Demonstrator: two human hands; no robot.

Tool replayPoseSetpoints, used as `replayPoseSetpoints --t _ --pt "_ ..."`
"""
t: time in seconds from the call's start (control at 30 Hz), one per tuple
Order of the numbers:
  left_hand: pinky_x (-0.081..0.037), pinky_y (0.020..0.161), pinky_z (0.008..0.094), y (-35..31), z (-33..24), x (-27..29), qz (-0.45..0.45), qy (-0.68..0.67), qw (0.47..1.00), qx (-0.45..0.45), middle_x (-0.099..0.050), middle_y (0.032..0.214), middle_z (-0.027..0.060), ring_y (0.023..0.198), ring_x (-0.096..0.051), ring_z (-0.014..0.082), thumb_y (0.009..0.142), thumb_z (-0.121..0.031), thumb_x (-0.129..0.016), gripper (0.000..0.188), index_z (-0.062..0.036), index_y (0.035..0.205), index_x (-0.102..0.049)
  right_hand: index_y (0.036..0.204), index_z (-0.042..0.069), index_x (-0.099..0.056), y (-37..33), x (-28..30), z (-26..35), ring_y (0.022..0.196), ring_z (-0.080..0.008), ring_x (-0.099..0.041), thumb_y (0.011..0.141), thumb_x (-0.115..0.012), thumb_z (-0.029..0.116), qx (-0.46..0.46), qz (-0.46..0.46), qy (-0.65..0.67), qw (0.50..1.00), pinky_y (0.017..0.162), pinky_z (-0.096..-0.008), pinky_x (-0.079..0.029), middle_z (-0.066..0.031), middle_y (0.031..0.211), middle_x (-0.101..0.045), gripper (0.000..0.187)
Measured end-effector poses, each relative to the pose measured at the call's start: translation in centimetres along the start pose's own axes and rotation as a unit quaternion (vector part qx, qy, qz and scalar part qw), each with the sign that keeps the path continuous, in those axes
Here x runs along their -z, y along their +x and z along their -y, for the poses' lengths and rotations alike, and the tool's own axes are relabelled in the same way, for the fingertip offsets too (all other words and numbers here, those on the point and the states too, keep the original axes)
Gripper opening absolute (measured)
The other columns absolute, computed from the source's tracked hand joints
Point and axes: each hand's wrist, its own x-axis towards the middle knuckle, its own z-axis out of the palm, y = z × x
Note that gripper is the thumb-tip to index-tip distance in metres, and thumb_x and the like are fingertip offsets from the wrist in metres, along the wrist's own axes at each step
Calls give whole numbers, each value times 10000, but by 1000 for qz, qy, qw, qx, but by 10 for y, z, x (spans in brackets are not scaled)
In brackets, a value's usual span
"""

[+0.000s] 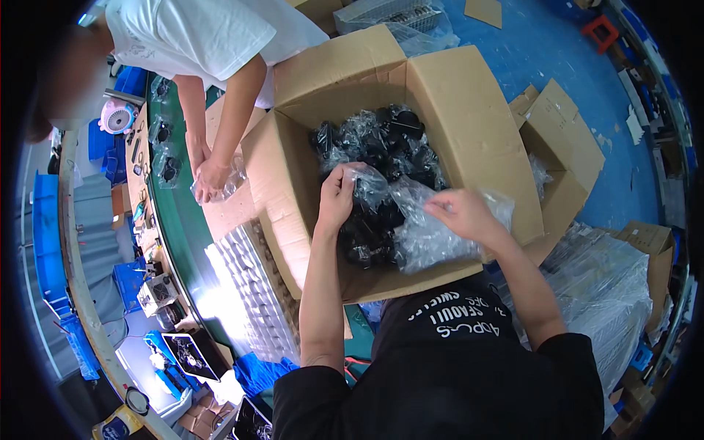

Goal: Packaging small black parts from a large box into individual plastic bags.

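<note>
A large open cardboard box (480,125) stands in front of me, holding several black parts (400,128) wrapped in clear plastic. Over it, my left hand (338,196) pinches a piece of clear plastic bag (372,187) between thumb and fingers. My right hand (466,214) is closed, fingertips together, on a crumpled clear plastic bag (433,246) spread over the box's near right part. Whether both hands hold one bag or two, I cannot tell. What the black parts are is hard to make out through the plastic.
At the left, a co-worker's hands (213,178) hold a clear bag over a green conveyor belt (192,220) carrying bagged black parts. Moulded trays (253,293) are stacked beside the box. More cartons (561,139) and a plastic-wrapped stack (587,279) stand right, on a blue floor (528,44).
</note>
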Motion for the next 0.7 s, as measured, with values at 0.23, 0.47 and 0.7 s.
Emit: replayPoseSetpoints --t 0.23,0.47,0.7 --pt "-408 645 187 -7 -29 -11 114 197 969 95 -603 815 49 710 -502 96 826 -123 -564 127 -5 815 -611 687 7 -619 47 0 49 532 -302 -534 822 -537 345 45 70 -165 983 537 -371 -434 -111 610 -600 373" --pt "-393 558 194 6 7 13 327 -154 917 168 -599 851 20 616 -481 101 776 -103 -647 333 -2 1071 -531 695 -29 -572 64 15 67 526 -266 -482 820 -482 185 103 56 -105 988 542 -360 -416 -141 606 -572 264" --pt "-351 466 198 -10 47 -1 392 -271 862 170 -601 819 28 518 -420 88 731 -79 -695 490 -7 1164 -479 737 -7 -566 59 41 54 590 -96 -432 808 -473 84 33 73 130 988 553 -221 -370 -9 655 -554 148"
